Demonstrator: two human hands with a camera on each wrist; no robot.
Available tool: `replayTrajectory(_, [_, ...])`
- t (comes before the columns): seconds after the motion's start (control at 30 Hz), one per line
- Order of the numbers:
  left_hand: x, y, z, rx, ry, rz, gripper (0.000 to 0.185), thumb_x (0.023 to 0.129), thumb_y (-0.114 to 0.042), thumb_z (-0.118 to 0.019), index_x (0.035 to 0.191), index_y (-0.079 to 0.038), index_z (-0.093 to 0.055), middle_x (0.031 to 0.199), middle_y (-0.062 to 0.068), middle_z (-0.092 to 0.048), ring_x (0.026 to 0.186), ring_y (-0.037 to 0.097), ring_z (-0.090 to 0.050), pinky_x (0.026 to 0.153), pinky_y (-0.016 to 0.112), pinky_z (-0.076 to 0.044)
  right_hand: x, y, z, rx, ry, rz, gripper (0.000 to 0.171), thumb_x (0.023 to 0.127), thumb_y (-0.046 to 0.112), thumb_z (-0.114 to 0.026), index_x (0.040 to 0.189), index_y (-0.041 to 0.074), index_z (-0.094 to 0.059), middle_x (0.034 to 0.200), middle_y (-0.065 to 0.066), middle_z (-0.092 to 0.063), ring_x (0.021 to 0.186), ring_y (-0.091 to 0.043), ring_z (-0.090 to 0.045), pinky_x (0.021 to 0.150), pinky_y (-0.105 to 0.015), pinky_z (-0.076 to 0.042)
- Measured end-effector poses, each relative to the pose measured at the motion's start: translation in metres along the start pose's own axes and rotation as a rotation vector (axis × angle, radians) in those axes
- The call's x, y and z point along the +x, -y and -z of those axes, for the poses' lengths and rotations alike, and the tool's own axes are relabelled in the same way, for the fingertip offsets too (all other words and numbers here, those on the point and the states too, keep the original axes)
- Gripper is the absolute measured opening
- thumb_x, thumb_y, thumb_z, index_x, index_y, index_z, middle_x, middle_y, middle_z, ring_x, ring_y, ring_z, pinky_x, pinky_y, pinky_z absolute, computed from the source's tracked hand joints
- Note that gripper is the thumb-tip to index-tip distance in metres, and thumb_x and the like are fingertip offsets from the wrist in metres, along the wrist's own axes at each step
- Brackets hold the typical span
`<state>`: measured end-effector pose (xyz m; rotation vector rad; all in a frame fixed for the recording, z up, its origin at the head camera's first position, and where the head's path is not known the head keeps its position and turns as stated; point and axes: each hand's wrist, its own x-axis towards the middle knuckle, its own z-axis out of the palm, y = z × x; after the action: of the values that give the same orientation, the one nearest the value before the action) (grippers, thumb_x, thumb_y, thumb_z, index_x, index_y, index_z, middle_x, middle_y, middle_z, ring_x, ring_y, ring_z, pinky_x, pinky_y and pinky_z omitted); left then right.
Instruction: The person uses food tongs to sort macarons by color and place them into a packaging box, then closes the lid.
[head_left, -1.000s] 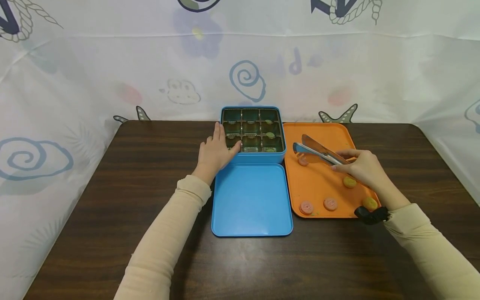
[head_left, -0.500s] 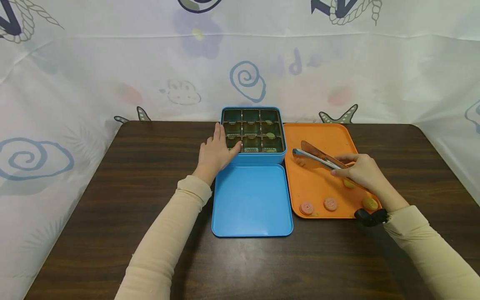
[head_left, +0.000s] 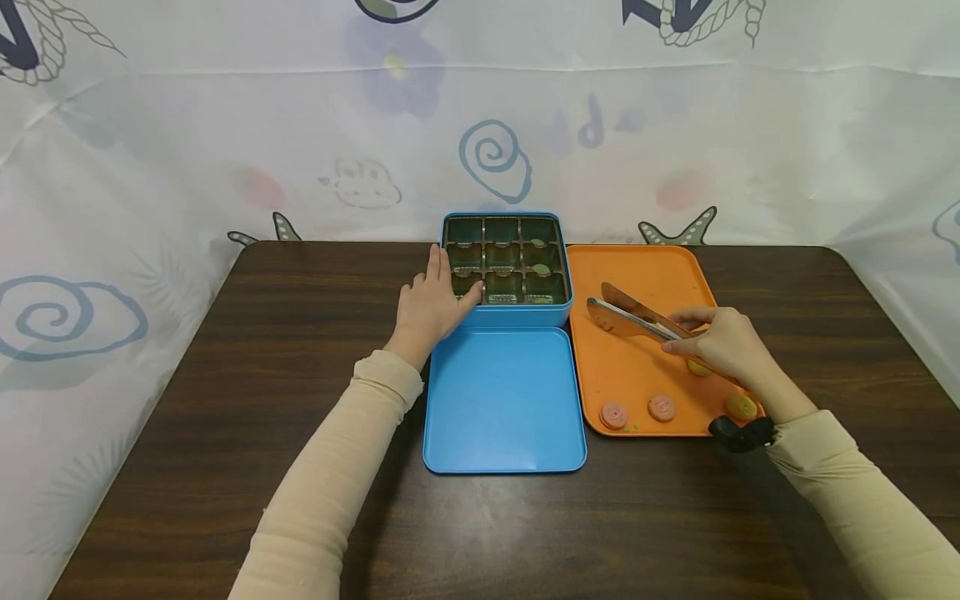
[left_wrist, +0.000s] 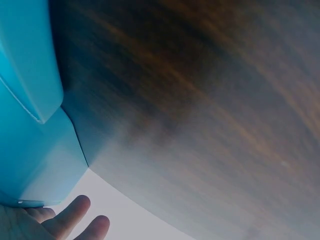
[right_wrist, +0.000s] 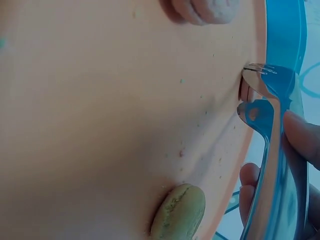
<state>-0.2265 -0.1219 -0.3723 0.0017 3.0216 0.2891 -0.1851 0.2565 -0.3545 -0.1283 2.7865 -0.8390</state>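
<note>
Dark wood-grain tabletop (head_left: 225, 400) carrying everything, its far edge butting against a printed white backdrop cloth (head_left: 187, 150). Blue tin (head_left: 507, 312) sitting at the far middle, nine compartments showing, a few holding small pieces. Blue lid (head_left: 504, 400) lying flat directly in front of the tin, touching its near wall. Orange tray (head_left: 637, 375) lying just right of both, edge against them, with scattered round sweets resting on it. Left hand (head_left: 431, 304) resting against the tin's left wall, forearm lying along the tabletop
</note>
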Motion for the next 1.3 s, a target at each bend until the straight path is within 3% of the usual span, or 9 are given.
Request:
replayTrajectory(0.13, [-0.0003,0.0002,0.0004,-0.008,-0.002,0.001,0.088,0.095,-0.065,-0.027,0.155,-0.006,0.000,0.163,0.009,-0.001,0.136,0.036,-0.039,0.109,0.052,-0.035,-0.0005,0.0014,-0.0005,-0.019,-0.009,0.013,0.055,0.083,0.035,-0.073,0.125,0.002,-0.061,0.115,-0.025,-0.064,0.094,-0.034,-0.062,0.067,-0.031,-0.048])
replayTrajectory(0.33, [-0.0001,0.0002,-0.0008,-0.018,-0.006,0.002,0.088,0.095,-0.065,-0.028,0.155,-0.006,-0.001,0.163,0.009,-0.001,0.136,0.036,-0.039,0.108,0.052,-0.036,-0.0010,0.0019,-0.0013,-0.034,-0.002,0.011,0.053,0.084,0.034,-0.072,0.126,0.002,-0.061,0.116,-0.025,-0.064,0.103,-0.040,-0.060,0.078,-0.045,-0.050])
replayTrajectory(0.73, [-0.0004,0.0001,0.0003,-0.010,0.002,0.001,0.088,0.095,-0.065,-0.028,0.155,-0.007,0.000,0.163,0.009,-0.001,0.136,0.036,-0.040,0.108,0.051,-0.036,-0.0013,0.0016,-0.0007,-0.017,-0.024,0.031,0.045,0.085,0.029,-0.072,0.120,0.002,-0.066,0.106,-0.021,-0.068,0.098,-0.034,-0.061,0.067,-0.028,-0.046])
replayTrajectory(1.0, [-0.0001,-0.0002,-0.0004,-0.020,0.003,0.000,0.088,0.094,-0.066,-0.027,0.155,-0.007,0.000,0.163,0.008,0.000,0.135,0.036,-0.040,0.108,0.051,-0.036,-0.0034,0.0032,0.0018,-0.003,-0.045,0.024,0.041,0.086,0.028,-0.071,0.118,0.002,-0.067,0.101,-0.019,-0.069,0.085,-0.025,-0.061,0.060,-0.027,-0.045])
replayTrajectory(1.3, [0.0017,0.0011,-0.0017,-0.024,-0.005,0.001,0.088,0.095,-0.065,-0.027,0.155,-0.007,0.000,0.163,0.009,0.000,0.135,0.036,-0.040,0.108,0.052,-0.036,-0.0026,0.0040,0.0080,0.015,-0.095,0.001,0.044,0.086,0.032,-0.071,0.118,0.002,-0.067,0.101,-0.020,-0.068,0.087,-0.026,-0.055,0.057,-0.026,-0.041])
